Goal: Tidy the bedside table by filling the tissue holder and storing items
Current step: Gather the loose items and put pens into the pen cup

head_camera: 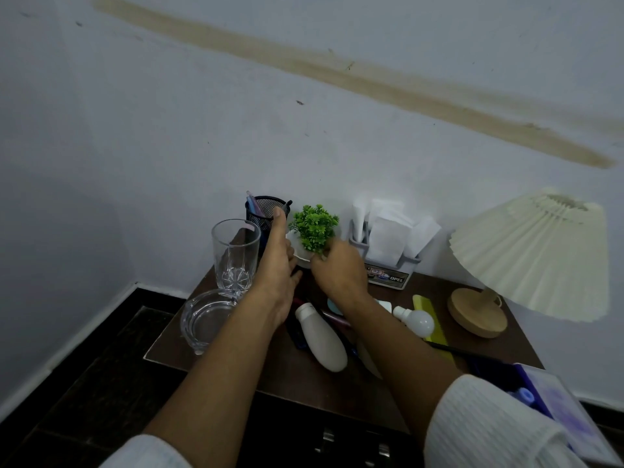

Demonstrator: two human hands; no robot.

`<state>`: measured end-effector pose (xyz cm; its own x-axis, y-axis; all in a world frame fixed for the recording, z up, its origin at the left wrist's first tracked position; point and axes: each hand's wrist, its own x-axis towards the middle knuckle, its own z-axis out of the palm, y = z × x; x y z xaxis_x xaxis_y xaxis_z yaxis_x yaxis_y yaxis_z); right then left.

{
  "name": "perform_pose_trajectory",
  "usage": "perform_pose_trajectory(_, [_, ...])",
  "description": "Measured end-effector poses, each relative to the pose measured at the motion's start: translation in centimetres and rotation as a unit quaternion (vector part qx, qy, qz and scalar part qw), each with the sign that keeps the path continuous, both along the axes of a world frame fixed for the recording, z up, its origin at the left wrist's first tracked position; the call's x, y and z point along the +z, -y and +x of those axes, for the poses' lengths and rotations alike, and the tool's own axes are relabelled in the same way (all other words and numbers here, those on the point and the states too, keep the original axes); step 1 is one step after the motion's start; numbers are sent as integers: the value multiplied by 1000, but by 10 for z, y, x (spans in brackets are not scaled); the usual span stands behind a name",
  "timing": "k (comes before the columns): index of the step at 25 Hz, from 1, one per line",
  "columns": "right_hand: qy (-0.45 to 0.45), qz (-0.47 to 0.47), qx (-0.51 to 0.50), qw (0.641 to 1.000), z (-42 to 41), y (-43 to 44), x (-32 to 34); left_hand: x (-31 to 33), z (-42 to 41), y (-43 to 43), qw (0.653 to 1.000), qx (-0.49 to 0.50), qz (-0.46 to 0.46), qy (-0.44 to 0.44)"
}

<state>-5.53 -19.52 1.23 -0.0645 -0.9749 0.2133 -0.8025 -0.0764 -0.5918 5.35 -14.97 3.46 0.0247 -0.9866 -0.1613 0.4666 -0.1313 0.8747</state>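
The left hand (pixel 277 265) and right hand (pixel 337 268) both hold the small white pot of green plastic foliage (pixel 314 228) at the back of the dark wooden table (pixel 287 366). The pot sits between the black mesh pen cup (pixel 266 207) and the grey tissue holder (pixel 358 246). It is best kept upright and clear of both.

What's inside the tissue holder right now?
White tissues stand upright in the gray tissue holder, poking well above its rim. Its walls hide the tissues' lower parts and the bottom, so I can't tell if anything else is inside.
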Motion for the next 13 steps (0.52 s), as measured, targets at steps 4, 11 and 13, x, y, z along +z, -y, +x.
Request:
perform_pose_trajectory(4, [51,42,36,997,-5,3,3,-1,0,-1,1000,4,-4,-7])
perform_pose_trajectory(11, [-42,14,50,998,-10,1,5,-4,-3,-1,1000,11,-18,-10])
perform_pose_trajectory(13, [-54,6,51,997,-9,-1,4,-6,-3,0,1000,13,-18,-12])
